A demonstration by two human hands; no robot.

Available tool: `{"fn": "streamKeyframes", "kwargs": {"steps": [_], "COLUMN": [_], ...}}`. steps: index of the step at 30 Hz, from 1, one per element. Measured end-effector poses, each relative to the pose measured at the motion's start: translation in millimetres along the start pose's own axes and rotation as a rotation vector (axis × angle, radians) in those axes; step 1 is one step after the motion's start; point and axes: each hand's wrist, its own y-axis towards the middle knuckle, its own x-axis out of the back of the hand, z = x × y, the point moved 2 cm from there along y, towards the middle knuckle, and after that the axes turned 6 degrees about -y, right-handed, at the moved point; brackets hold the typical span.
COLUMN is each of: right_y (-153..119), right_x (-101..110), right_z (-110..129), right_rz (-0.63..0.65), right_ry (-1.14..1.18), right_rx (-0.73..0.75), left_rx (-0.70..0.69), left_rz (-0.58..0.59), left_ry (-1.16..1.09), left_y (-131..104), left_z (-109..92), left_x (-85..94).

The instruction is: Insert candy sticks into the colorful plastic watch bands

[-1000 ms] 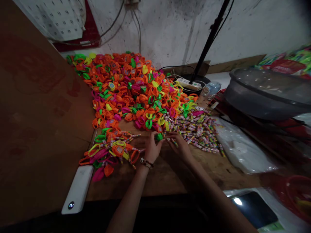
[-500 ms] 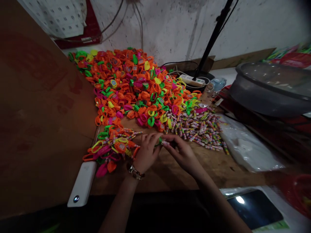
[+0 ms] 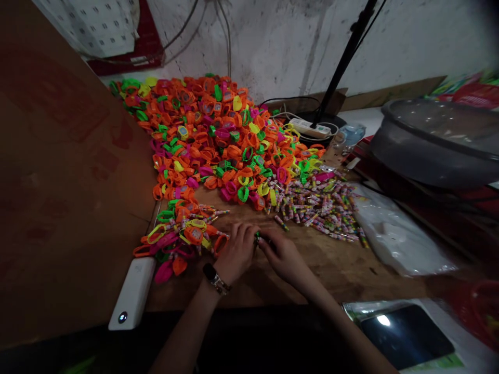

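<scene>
My left hand (image 3: 238,250), with a dark band and bracelet at the wrist, has its fingers closed round a green toy watch (image 3: 257,235). Only a bit of that watch shows between the hands. Against it, my right hand (image 3: 284,255) pinches a small wrapped candy roll, now nearly all hidden by the fingers. Left of my hands lies a small heap of toy watches (image 3: 194,235) with candy rolls among them. Loose wrapped candy rolls (image 3: 315,208) are spread to the right, and one single candy roll (image 3: 281,223) lies just beyond my right hand.
A big pile of orange, green, pink and yellow toy watches (image 3: 206,135) reaches back to the wall. A cardboard box (image 3: 74,182) and white power bank (image 3: 132,293) bound the left. Rightward are clear plastic bags (image 3: 393,234), a grey basin (image 3: 429,150), a phone (image 3: 407,335) and a power strip (image 3: 310,128).
Both hands have drawn slightly nearer to me and closed tighter together, covering the candy roll seen before. My left wrist has turned, bringing the dark band into view.
</scene>
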Motion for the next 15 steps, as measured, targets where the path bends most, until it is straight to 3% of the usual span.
{"fn": "streamKeyframes", "kwargs": {"steps": [5, 8, 12, 15], "right_y": [-10, -9, -3, 3], "right_x": [-38, -48, -26, -7], "right_z": [-23, -34, -52, -71], "right_rz": [-0.013, 0.038, -0.124, -0.236], "right_ry": [-0.054, -0.027, -0.35, -0.61], "right_rx": [-0.046, 0.006, 0.0, -0.081], "left_rx": [0.033, 0.1, 0.307, 0.361], "left_rz": [0.058, 0.114, 0.131, 0.093], "left_ry": [0.027, 0.1, 0.335, 0.38], "left_y": [-14, -18, -15, 1], "left_z": [12, 20, 33, 37], "left_x": [-16.4, -13.4, 10.3, 24.3]}}
